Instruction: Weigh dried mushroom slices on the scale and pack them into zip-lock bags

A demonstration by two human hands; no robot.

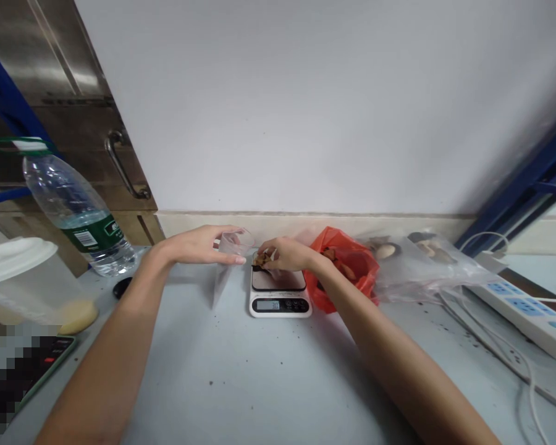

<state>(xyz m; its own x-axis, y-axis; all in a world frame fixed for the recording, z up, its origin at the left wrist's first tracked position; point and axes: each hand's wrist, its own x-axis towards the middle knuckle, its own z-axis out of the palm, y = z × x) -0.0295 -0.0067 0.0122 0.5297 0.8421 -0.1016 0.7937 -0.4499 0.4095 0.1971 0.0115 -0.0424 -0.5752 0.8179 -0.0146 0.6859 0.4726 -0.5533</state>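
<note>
My left hand (201,245) is closed on the rim of a clear plastic bag (220,281), whose rounded mouth opens toward the scale. Beside it, a small white kitchen scale (278,303) sits on the table, its display lit with digits that look like 30. Brown dried pieces (260,259) lie at the left of the scale's dark plate. My right hand (285,254) reaches over the plate, its fingers closed around some of these pieces; the fingertips are partly hidden. Just right of the scale stands an open red plastic bag (324,300) with more brown pieces inside.
Clear bags with pale and dark contents (412,253) lie at the right, near a white power strip (523,309) and cables. At the left are a large water bottle (81,210), a lidded translucent tub (23,284) and a phone (37,371). A wall (306,123) rises behind.
</note>
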